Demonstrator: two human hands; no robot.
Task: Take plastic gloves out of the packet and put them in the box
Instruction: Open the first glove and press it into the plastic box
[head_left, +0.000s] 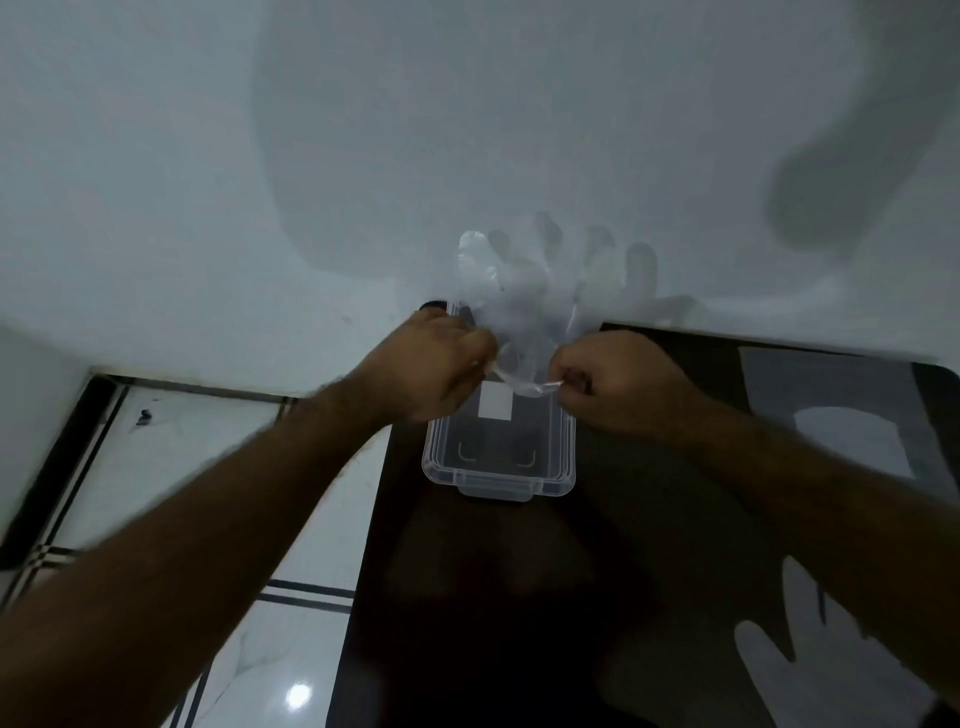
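Note:
A thin clear plastic glove hangs stretched between my two hands, its fingers pointing up toward the white wall. My left hand pinches the cuff on the left side, and my right hand pinches it on the right. Directly below them sits an open clear plastic box with a white label on its bottom, resting on a dark table. Another clear glove lies flat on the table at the lower right. A flat greyish packet lies at the table's far right.
A white wall rises right behind the table's far edge. To the left, below the table, is a white tiled floor with dark lines. The table's left edge runs just beside the box.

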